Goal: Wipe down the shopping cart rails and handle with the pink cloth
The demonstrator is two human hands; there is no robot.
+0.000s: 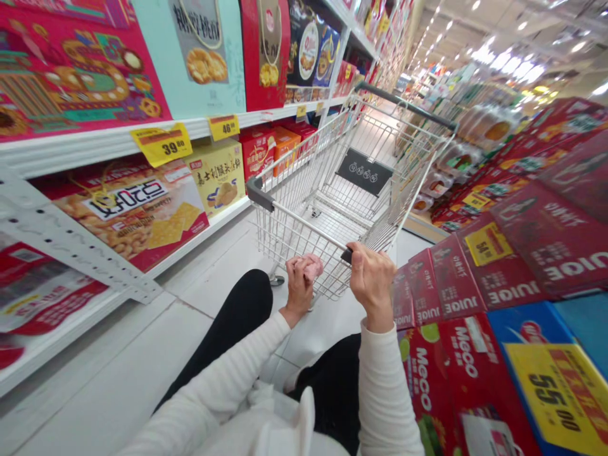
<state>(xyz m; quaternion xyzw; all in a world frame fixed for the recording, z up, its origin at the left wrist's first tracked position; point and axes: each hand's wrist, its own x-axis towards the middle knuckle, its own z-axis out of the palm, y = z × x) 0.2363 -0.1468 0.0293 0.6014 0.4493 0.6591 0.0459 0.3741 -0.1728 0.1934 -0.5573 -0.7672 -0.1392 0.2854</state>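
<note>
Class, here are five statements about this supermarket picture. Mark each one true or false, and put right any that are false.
1. The right hand grips the handle bar of the shopping cart. True.
2. The cart's basket is full of boxes. False: no goods show inside the basket.
3. The left hand holds a pink cloth against the cart's handle. True.
4. The yellow price tag on the shelf edge at the left reads 55.00. False: it reads 39.00.
5. The red cartons at the right are printed with the word JUICE. True.
</note>
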